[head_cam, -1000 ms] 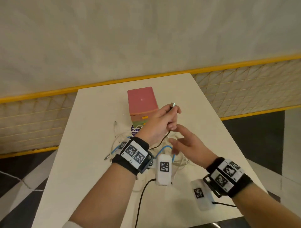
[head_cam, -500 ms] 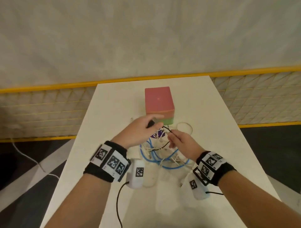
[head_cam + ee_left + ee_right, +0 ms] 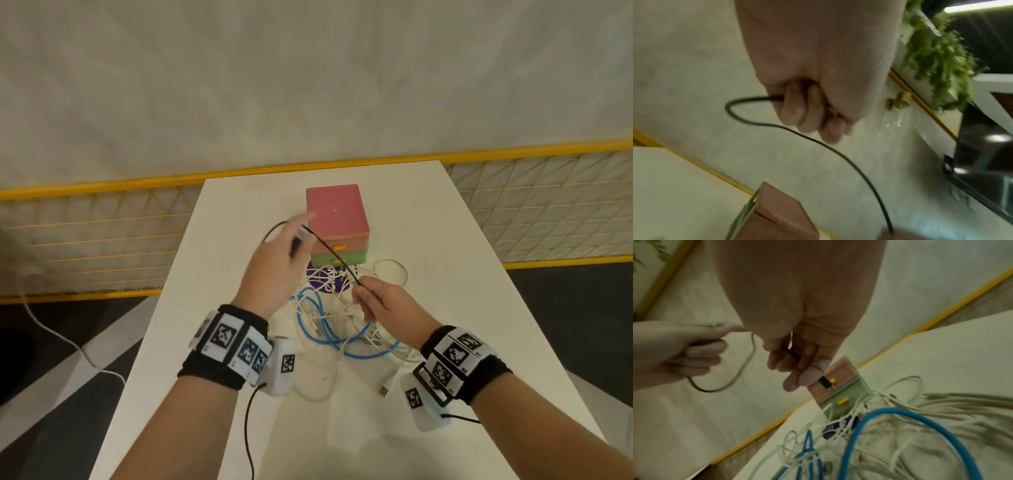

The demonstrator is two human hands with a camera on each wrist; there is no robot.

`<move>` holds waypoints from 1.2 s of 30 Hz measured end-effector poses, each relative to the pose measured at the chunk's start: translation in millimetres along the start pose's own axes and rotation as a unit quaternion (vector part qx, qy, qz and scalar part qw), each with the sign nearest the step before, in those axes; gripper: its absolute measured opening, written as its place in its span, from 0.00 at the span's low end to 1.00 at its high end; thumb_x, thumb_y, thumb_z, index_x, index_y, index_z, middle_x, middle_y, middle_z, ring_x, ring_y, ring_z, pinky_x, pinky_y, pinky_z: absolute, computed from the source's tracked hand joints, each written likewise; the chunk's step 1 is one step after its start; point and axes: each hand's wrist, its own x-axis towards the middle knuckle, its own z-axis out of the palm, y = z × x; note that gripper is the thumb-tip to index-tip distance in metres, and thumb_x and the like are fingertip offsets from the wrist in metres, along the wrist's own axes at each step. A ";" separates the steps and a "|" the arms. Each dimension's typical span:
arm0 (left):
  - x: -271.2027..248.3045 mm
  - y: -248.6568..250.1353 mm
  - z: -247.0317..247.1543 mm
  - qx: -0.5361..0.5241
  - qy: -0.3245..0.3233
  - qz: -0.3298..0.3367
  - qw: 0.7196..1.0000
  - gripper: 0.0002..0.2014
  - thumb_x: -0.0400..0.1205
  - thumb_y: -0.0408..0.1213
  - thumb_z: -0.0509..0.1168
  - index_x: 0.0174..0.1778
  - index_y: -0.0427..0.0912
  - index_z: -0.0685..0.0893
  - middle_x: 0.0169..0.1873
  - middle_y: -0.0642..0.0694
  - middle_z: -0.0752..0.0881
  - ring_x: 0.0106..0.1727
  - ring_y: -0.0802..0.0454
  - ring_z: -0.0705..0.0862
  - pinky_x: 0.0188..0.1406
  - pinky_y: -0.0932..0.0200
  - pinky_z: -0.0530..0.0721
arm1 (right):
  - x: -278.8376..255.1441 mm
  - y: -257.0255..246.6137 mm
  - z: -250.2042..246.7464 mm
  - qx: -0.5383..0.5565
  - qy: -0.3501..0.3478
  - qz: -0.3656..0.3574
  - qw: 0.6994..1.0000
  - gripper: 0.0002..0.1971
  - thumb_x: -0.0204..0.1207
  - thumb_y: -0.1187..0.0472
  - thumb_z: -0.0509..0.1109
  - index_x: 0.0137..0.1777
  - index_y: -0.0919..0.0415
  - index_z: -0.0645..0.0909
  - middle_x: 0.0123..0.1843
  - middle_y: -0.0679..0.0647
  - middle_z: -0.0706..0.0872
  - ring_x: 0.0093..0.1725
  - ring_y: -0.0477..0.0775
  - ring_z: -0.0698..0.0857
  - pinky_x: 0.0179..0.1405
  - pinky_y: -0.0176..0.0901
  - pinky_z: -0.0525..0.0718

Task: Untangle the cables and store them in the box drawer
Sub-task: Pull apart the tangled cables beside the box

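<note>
Head view: your left hand [image 3: 274, 270] and right hand [image 3: 387, 308] have the black cable [image 3: 334, 257] strung between them, right in front of the box [image 3: 337, 219] on the table [image 3: 445, 274]. The white and blue cables [image 3: 329, 329] are in a heap below your hands.

Left wrist: your fingers [image 3: 807, 112] are curled round the cable, though it's pretty blurry.

Right wrist: thumb and finger pinch the plug end [image 3: 826, 382], with both drawers [image 3: 840, 395] looking closed.
</note>
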 end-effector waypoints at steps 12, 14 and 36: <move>-31.4 -28.1 3.0 0.100 -0.107 -0.002 0.989 0.18 0.84 0.57 0.58 0.32 0.52 0.68 0.21 0.50 0.73 0.27 0.48 0.77 0.31 0.50 0.76 | 15.5 -28.1 -26.4 -0.188 -0.085 -0.024 0.978 0.10 0.83 0.61 0.60 0.54 0.58 0.83 0.43 0.47 0.86 0.34 0.47 0.85 0.43 0.46 0.85; -21.0 -23.1 -5.7 0.079 -0.022 -0.008 0.997 0.13 0.84 0.55 0.58 0.43 0.50 0.76 0.24 0.52 0.78 0.30 0.45 0.80 0.35 0.47 0.81 | 36.3 -42.0 -43.2 -0.195 -0.011 -0.096 0.976 0.15 0.82 0.66 0.61 0.65 0.57 0.81 0.54 0.49 0.87 0.48 0.48 0.85 0.56 0.42 0.82; 13.0 -17.8 28.0 -0.072 -0.051 -0.077 0.993 0.11 0.88 0.44 0.55 0.54 0.45 0.82 0.35 0.50 0.84 0.26 0.64 0.75 0.26 0.70 0.71 | 46.6 107.8 -19.1 -0.179 0.001 0.251 0.951 0.06 0.76 0.58 0.69 0.50 0.56 0.78 0.54 0.56 0.85 0.56 0.61 0.84 0.59 0.53 0.82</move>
